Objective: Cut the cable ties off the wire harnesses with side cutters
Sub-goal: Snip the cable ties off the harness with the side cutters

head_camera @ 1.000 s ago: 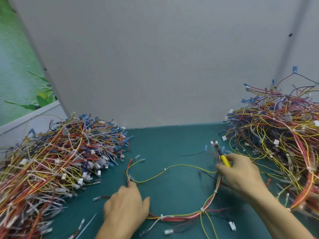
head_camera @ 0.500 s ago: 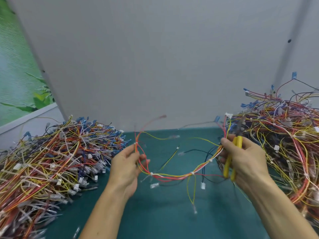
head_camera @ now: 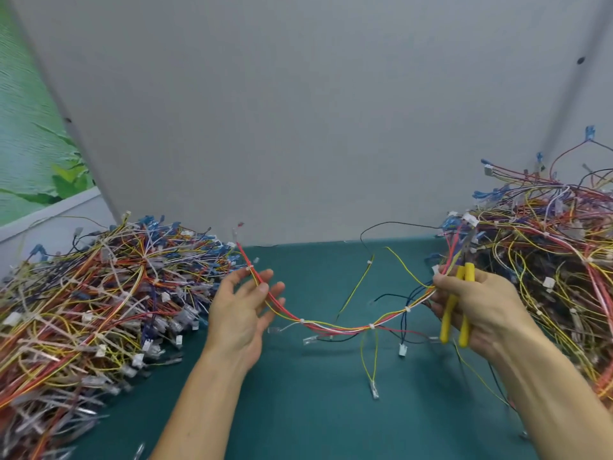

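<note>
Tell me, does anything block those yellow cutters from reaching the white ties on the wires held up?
Nothing visible does. The wire harness hangs in open air between the left hand and right hand; the nearest cable tie sits just left of the right hand, which holds the side cutters too.

wall: plain grey panel (head_camera: 298, 111) | left: green leaf-print backdrop (head_camera: 30, 154) | worktop (head_camera: 315, 410): teal mat
</note>
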